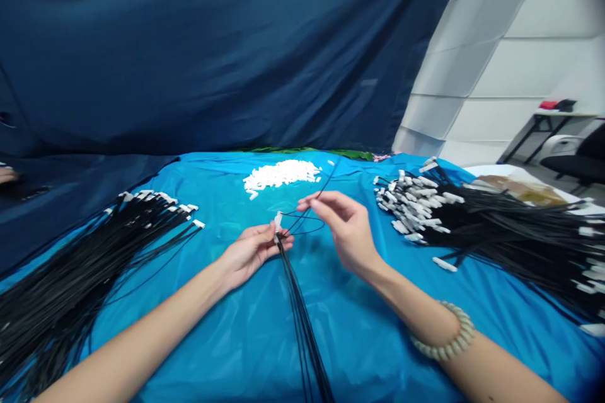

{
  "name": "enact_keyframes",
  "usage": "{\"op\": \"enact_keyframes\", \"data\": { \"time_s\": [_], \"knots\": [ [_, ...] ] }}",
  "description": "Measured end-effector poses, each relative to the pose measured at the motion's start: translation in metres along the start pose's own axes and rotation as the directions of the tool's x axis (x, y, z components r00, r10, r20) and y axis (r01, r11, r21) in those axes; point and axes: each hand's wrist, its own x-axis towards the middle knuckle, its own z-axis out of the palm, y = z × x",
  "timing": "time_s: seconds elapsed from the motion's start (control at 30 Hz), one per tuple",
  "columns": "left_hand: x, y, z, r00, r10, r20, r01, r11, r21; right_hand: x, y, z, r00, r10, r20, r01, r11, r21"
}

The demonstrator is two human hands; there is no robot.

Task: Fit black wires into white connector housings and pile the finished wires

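Observation:
Near the middle of the blue cloth, my left hand [253, 253] pinches a white plastic connector [278, 221] with several thin black wires [295, 296] hanging from it toward me. To its right, my right hand [347, 227] has thumb and forefinger closed on a single thin black wire [326, 182]. This wire sticks up past the fingertips, and a loop of it bends back toward the connector. Whether the wire's end sits in the connector is too small to tell. Behind both hands lies a heap of small white connector housings [283, 173].
Left of me lies a bundle of black cables [80, 271] with white connectors on their ends. A second pile of black cables [491, 227] with white ends covers the right side. The blue cloth [227, 352] is under everything. A dark blue curtain [212, 56] hangs behind.

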Motion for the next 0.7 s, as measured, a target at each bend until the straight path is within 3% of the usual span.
{"op": "enact_keyframes", "data": {
  "time_s": [0.07,0.13,0.2,0.27,0.33,0.43,0.53,0.7],
  "knots": [
    [0.000,0.000,0.000,1.000,-0.005,-0.006,0.005,1.000,0.021,0.007,-0.006,-0.006,0.990,0.103,-0.093,-0.083,0.977,0.195],
    [0.000,0.000,0.001,1.000,-0.012,-0.016,0.013,0.999,0.037,0.014,-0.012,-0.014,0.976,0.137,-0.170,-0.094,0.966,0.240],
    [0.000,0.000,0.001,0.999,-0.016,-0.028,0.017,0.999,0.037,0.018,-0.016,-0.022,0.964,0.080,-0.255,-0.043,0.988,0.145],
    [0.000,0.000,0.002,0.999,-0.015,-0.039,0.017,0.999,0.035,0.018,-0.018,-0.026,0.952,-0.051,-0.302,0.033,0.997,-0.063],
    [-0.001,-0.001,0.003,0.999,-0.009,-0.048,0.011,0.999,0.041,0.013,-0.017,-0.025,0.949,-0.190,-0.251,0.108,0.946,-0.306],
    [-0.001,-0.001,0.004,0.998,0.022,-0.063,-0.019,0.999,0.048,0.001,-0.010,-0.014,0.956,-0.292,-0.043,0.220,0.801,-0.557],
    [-0.001,-0.002,0.003,0.994,0.076,-0.082,-0.072,0.996,0.047,-0.009,0.000,-0.003,0.941,-0.326,0.096,0.309,0.707,-0.635],
    [0.000,-0.003,0.003,0.988,0.130,-0.088,-0.127,0.991,0.045,-0.013,0.013,0.001,0.926,-0.356,0.126,0.344,0.655,-0.673]
  ]
}}
